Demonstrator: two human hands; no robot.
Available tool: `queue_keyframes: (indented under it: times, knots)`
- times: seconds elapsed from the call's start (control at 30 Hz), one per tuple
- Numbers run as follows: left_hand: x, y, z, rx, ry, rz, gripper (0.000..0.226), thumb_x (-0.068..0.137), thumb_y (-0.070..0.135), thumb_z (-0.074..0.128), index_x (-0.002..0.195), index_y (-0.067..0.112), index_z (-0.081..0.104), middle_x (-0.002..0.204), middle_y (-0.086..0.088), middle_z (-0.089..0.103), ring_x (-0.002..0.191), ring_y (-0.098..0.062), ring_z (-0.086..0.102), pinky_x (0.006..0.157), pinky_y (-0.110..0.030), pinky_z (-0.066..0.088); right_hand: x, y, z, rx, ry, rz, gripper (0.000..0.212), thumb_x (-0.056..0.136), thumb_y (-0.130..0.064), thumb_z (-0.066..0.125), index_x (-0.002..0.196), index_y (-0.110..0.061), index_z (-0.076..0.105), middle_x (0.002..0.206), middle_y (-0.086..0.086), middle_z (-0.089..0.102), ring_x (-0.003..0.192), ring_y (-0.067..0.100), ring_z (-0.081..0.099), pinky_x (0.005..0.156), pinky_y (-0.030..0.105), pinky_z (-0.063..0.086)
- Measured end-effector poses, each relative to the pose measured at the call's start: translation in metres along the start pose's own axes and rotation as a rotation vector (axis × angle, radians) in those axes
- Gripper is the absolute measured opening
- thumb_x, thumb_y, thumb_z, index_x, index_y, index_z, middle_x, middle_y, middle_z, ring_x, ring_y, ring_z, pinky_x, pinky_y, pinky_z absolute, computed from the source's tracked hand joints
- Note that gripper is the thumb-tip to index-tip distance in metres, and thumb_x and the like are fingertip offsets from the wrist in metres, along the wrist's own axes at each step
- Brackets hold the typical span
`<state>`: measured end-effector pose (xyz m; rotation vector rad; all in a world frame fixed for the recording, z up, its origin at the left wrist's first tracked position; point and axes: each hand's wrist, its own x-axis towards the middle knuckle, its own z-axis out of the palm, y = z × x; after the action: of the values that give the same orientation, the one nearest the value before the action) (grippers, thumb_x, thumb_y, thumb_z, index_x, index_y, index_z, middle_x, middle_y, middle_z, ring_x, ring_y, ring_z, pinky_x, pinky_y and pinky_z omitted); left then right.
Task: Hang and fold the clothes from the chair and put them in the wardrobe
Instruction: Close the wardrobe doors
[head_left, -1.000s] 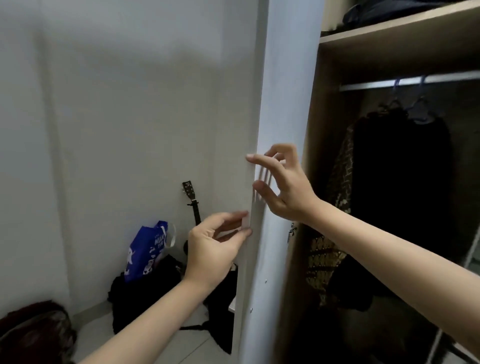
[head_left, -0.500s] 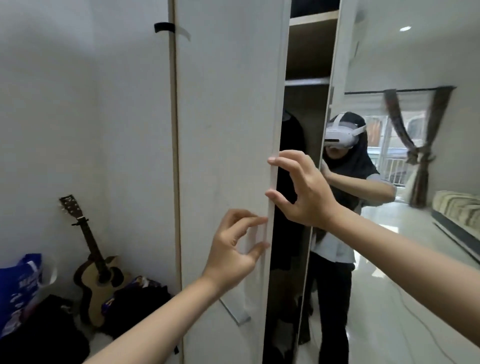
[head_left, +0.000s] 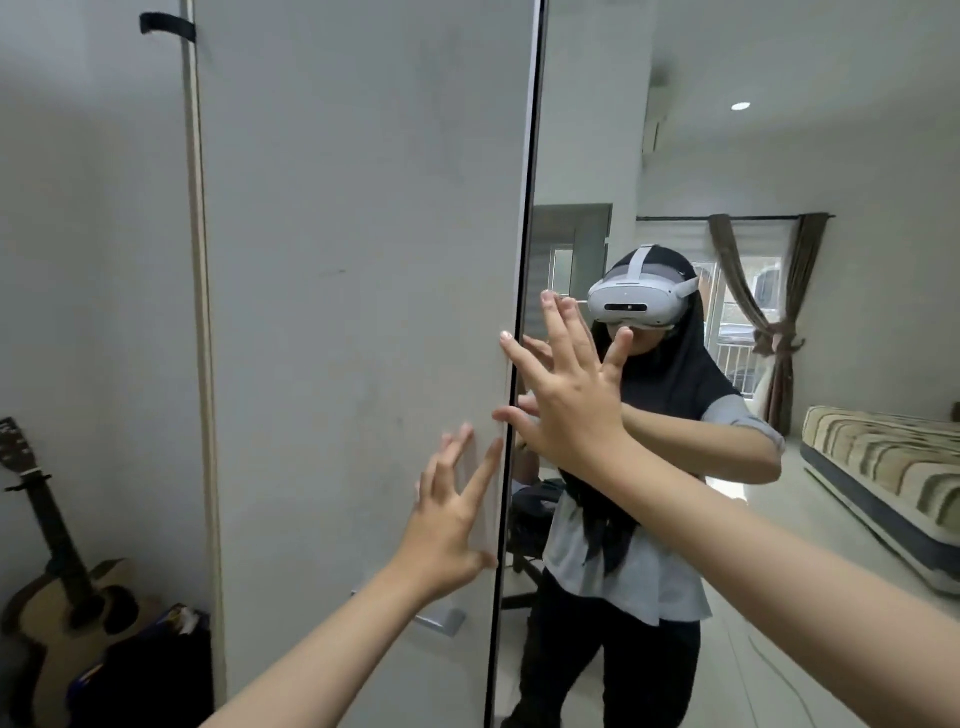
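Now the wardrobe door (head_left: 363, 312) stands nearly flush, where a moment ago it was ajar enough to show a shelf, a rail and dark hanging clothes behind it. Those clothes are hidden from view now, shut behind the door. The left hand (head_left: 447, 514) lies flat on the door close to its right edge, fingers straight and spread wide, holding nothing. The right hand (head_left: 566, 395) is also spread wide and empty, straddling that edge with its thumb and forefinger on the door and the other fingers over the mirror door (head_left: 675, 364) beside it. A guitar (head_left: 57, 561) leans against the wall to the left of the door. Judging by the closing, the putting-away looks finished or nearly so.
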<state>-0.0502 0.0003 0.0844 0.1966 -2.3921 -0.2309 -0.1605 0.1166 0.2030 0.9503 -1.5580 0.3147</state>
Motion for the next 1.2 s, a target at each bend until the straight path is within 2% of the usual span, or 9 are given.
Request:
queue_keyframes:
  times: [0.07, 0.23, 0.37, 0.47, 0.6, 0.73, 0.87, 1.03, 1.2]
  knots:
    - [0.007, 0.000, 0.011, -0.006, -0.002, -0.030, 0.131, 0.063, 0.030, 0.082, 0.138, 0.053, -0.022, 0.145, 0.016, -0.040, 0.137, -0.013, -0.035, 0.112, -0.060, 0.019, 0.002, 0.004, 0.007, -0.056, 0.013, -0.002, 0.083, 0.052, -0.059, 0.078, 0.126, -0.027, 0.058, 0.149, 0.022, 0.034, 0.140, 0.034, 0.030, 0.108, 0.055, -0.018]
    - [0.011, -0.009, 0.023, 0.020, 0.030, -0.042, 0.135, 0.059, 0.032, 0.086, 0.137, 0.054, -0.023, 0.142, 0.018, -0.043, 0.136, -0.011, -0.037, 0.115, -0.053, 0.013, -0.001, 0.004, 0.024, -0.050, -0.050, 0.021, 0.075, 0.068, -0.066, 0.040, 0.135, -0.031, 0.045, 0.157, 0.015, 0.018, 0.146, 0.027, 0.015, 0.104, 0.067, -0.008]
    - [0.015, -0.009, 0.027, 0.025, 0.068, -0.052, 0.137, 0.058, 0.026, 0.086, 0.137, 0.055, -0.022, 0.141, 0.019, -0.044, 0.135, -0.011, -0.037, 0.113, -0.053, 0.016, 0.000, 0.005, 0.037, -0.046, -0.050, 0.019, 0.074, 0.073, -0.066, 0.030, 0.138, -0.031, 0.040, 0.159, 0.013, 0.011, 0.147, 0.026, 0.006, 0.107, 0.064, -0.008]
    - [0.017, -0.012, 0.028, 0.041, 0.077, -0.062, 0.136, 0.058, 0.028, 0.086, 0.137, 0.054, -0.021, 0.142, 0.019, -0.043, 0.136, -0.011, -0.035, 0.111, -0.052, 0.026, -0.002, 0.001, 0.041, -0.040, -0.033, 0.021, 0.070, 0.078, -0.062, 0.037, 0.140, -0.029, 0.038, 0.158, 0.015, 0.009, 0.147, 0.026, 0.000, 0.108, 0.062, 0.000]
    - [0.013, -0.011, 0.023, 0.074, 0.040, -0.056, 0.136, 0.059, 0.031, 0.085, 0.137, 0.053, -0.024, 0.143, 0.017, -0.043, 0.136, -0.012, -0.037, 0.109, -0.057, 0.030, -0.004, -0.003, 0.031, -0.040, 0.016, 0.015, 0.076, 0.072, -0.054, 0.063, 0.140, -0.025, 0.044, 0.155, 0.018, 0.020, 0.146, 0.029, 0.015, 0.110, 0.058, 0.009]
    - [0.012, -0.005, 0.020, 0.106, 0.016, -0.035, 0.137, 0.061, 0.031, 0.084, 0.136, 0.048, -0.029, 0.140, 0.015, -0.048, 0.133, -0.012, -0.041, 0.104, -0.055, 0.038, -0.005, -0.001, 0.025, -0.094, 0.001, 0.000, 0.076, 0.072, -0.057, 0.063, 0.140, -0.026, 0.045, 0.154, 0.019, 0.026, 0.143, 0.031, 0.024, 0.111, 0.053, 0.007]
    - [0.006, 0.000, 0.019, 0.107, 0.079, -0.010, 0.139, 0.040, 0.033, 0.093, 0.150, 0.026, 0.008, 0.157, -0.007, -0.013, 0.142, -0.031, -0.002, 0.089, -0.049, 0.052, -0.005, -0.007, 0.014, -0.083, -0.110, 0.045, 0.080, 0.070, -0.053, 0.067, 0.142, -0.027, 0.043, 0.154, 0.019, 0.024, 0.143, 0.033, 0.022, 0.110, 0.054, 0.010]
    - [-0.010, 0.015, 0.025, -0.014, 0.064, -0.012, 0.104, 0.070, 0.029, 0.076, 0.148, 0.030, 0.008, 0.152, -0.008, -0.004, 0.141, -0.033, 0.002, 0.111, -0.057, 0.026, -0.009, -0.005, -0.013, 0.036, -0.245, 0.056, 0.072, 0.070, -0.037, 0.075, 0.136, -0.024, 0.050, 0.153, 0.016, 0.029, 0.141, 0.032, 0.028, 0.105, 0.061, 0.026]
    - [-0.036, 0.063, 0.041, -0.227, -0.010, 0.057, 0.075, 0.081, 0.025, 0.066, 0.145, 0.021, 0.027, 0.153, -0.005, 0.005, 0.143, -0.028, 0.012, 0.115, -0.046, 0.013, -0.060, 0.011, -0.054, 0.129, -0.376, 0.133, 0.051, 0.081, -0.037, 0.047, 0.127, -0.016, 0.057, 0.138, 0.014, 0.051, 0.129, 0.031, 0.045, 0.104, 0.056, 0.032]
